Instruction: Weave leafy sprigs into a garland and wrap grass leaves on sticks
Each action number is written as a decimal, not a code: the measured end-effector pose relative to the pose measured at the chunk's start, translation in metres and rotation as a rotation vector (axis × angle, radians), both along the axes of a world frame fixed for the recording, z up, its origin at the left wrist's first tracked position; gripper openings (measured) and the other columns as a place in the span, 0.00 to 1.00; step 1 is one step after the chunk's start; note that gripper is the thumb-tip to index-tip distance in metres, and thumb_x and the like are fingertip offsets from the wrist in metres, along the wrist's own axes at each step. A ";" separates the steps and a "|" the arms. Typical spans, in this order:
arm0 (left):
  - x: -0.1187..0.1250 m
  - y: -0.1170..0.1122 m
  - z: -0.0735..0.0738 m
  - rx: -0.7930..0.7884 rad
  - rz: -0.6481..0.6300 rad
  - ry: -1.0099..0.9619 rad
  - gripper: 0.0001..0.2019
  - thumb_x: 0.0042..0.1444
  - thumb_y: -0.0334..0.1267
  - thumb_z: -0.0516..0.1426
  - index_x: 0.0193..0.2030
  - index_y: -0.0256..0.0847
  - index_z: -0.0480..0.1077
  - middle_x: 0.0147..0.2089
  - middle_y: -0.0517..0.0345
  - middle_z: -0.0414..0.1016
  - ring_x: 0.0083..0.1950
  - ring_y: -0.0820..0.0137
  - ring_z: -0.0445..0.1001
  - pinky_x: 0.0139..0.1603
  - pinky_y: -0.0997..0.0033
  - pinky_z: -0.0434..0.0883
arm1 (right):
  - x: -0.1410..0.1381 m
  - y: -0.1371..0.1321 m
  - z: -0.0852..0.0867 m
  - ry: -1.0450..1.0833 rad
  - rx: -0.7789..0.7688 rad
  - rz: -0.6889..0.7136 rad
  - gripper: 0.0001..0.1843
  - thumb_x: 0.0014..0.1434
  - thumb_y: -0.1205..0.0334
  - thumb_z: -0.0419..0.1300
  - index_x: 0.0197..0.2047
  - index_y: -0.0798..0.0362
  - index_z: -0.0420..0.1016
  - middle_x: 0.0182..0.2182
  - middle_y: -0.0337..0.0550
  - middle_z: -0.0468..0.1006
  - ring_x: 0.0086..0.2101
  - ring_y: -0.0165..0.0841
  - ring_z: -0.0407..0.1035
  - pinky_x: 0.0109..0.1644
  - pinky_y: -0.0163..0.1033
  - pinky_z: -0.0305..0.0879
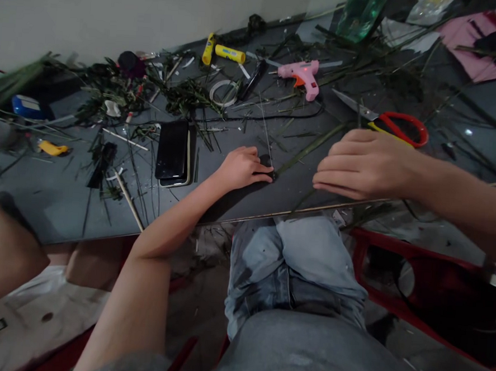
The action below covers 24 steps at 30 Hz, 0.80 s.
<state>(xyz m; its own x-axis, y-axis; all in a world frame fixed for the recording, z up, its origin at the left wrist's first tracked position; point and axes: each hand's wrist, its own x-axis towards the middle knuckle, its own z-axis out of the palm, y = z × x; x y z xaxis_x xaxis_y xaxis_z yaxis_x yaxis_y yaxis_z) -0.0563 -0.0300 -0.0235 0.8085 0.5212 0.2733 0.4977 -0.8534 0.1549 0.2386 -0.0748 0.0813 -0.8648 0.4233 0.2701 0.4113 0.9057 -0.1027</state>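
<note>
My left hand (243, 168) rests low over the table, thumb and forefinger closed in a pinch at the lower end of a thin pale wire (266, 128). A narrow green leaf strip (313, 149) runs from beside those fingertips up to the right. My right hand (361, 164) hovers near the table's front edge, fingers pressed together and curled; whatever they may hold is hidden. Just behind it lie scissors (403, 125) with red handles, blades partly apart. A pink glue gun (303, 76) with a lit red spot lies farther back.
Two stacked phones (173, 150) lie left of my left hand. Behind are a ring of clear tubing (224, 93), yellow tubes (230, 53) and a green bottle (361, 16). Leaf scraps litter the grey table (230, 198). Another person's arm (4, 254) is at the left.
</note>
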 end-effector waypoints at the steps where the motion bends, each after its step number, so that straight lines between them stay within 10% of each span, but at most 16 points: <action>1: 0.000 0.000 0.000 -0.007 0.003 0.009 0.19 0.61 0.57 0.60 0.47 0.48 0.83 0.27 0.55 0.79 0.34 0.66 0.71 0.35 0.67 0.61 | 0.000 -0.002 0.008 -0.006 0.049 0.039 0.18 0.73 0.52 0.51 0.36 0.45 0.77 0.31 0.36 0.78 0.35 0.32 0.70 0.43 0.45 0.65; 6: 0.001 -0.001 0.003 -0.044 0.025 0.039 0.20 0.62 0.57 0.58 0.47 0.47 0.84 0.27 0.54 0.79 0.36 0.65 0.71 0.36 0.66 0.60 | 0.006 0.005 0.025 0.005 -0.169 0.167 0.19 0.75 0.54 0.49 0.39 0.51 0.77 0.35 0.38 0.79 0.36 0.29 0.70 0.44 0.39 0.63; 10: 0.000 0.000 0.003 -0.037 0.026 0.050 0.19 0.61 0.57 0.60 0.48 0.48 0.83 0.26 0.54 0.77 0.35 0.65 0.71 0.36 0.66 0.60 | 0.010 0.050 -0.003 -0.027 -0.441 -0.079 0.17 0.72 0.52 0.55 0.41 0.54 0.80 0.37 0.41 0.81 0.37 0.28 0.72 0.43 0.36 0.63; 16: 0.000 0.001 -0.002 0.010 -0.018 0.027 0.20 0.64 0.57 0.57 0.48 0.47 0.83 0.27 0.54 0.79 0.35 0.66 0.71 0.35 0.66 0.59 | 0.002 0.103 -0.069 -0.124 -0.300 -0.314 0.10 0.66 0.61 0.58 0.40 0.54 0.81 0.38 0.46 0.81 0.40 0.35 0.73 0.47 0.41 0.63; 24: 0.002 -0.002 0.000 0.051 -0.029 0.047 0.19 0.65 0.55 0.56 0.48 0.48 0.83 0.27 0.56 0.80 0.38 0.65 0.73 0.36 0.64 0.60 | 0.012 0.055 -0.107 0.026 -0.145 -0.035 0.22 0.63 0.75 0.48 0.51 0.55 0.79 0.53 0.51 0.78 0.55 0.39 0.69 0.60 0.50 0.66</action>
